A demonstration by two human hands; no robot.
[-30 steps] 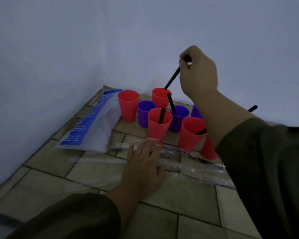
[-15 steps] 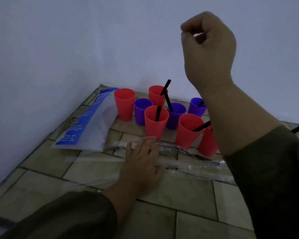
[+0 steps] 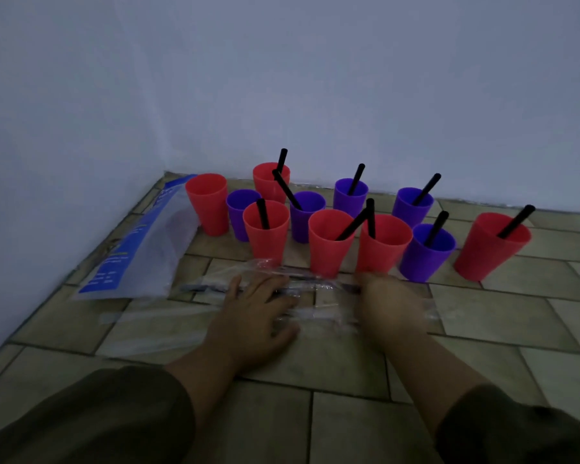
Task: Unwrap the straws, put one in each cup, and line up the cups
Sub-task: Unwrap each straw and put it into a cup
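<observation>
Nine cups (image 3: pixel 330 252) have straws (image 3: pixel 358 179); the far-left red cup (image 3: pixel 206 209) and purple cup (image 3: pixel 240 216) look empty. No line yet (loose cluster). Your left hand (image 3: pixel 255 306) presses flat on the wrapped straws (image 3: pixel 315 289). Right hand (image 3: pixel 389 303) is on them too, grip can't tell.

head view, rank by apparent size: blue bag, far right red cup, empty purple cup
1. blue bag
2. far right red cup
3. empty purple cup, though it stands farther back and is partly hidden

Left hand (image 3: pixel 255 306) and right hand (image 3: pixel 390 299) rest on wrappers (image 3: pixel 325 289) before 11 cups (image 3: pixel 329 252).
</observation>
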